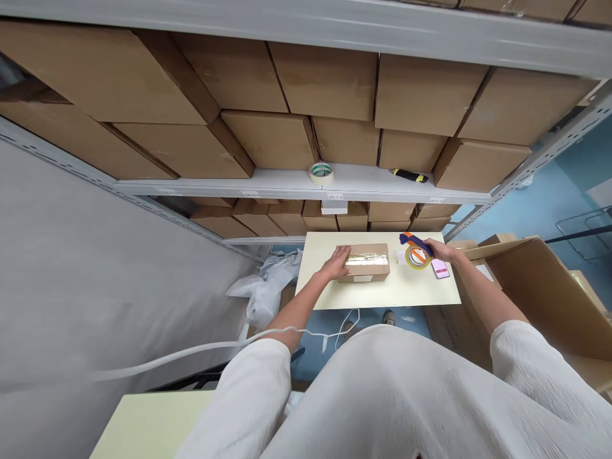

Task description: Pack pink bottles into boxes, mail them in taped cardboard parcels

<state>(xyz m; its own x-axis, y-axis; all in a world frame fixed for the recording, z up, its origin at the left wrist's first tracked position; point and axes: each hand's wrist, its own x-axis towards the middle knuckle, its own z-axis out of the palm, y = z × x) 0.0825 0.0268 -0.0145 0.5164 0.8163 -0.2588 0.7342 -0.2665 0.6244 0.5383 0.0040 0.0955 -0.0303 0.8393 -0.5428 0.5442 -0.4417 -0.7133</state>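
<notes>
A small cardboard box (367,261) lies on the pale yellow table (382,298), with clear tape running along its top and a white label on its near side. My left hand (337,262) rests on the box's left end, its fingers spread flat. To the right of the box, my right hand (438,250) is closed round the handle of a purple and orange tape dispenser (417,251), which carries a roll of tape. Under my right wrist lies a phone (440,268) with a pink and white screen.
Ahead is a shelf (287,185) stacked with brown boxes, with a tape roll (320,173) and a yellow-black cutter (410,175) on its edge. A large open carton (549,287) stands right. White plastic bags (270,287) lie left. A white cable (201,347) crosses my left arm.
</notes>
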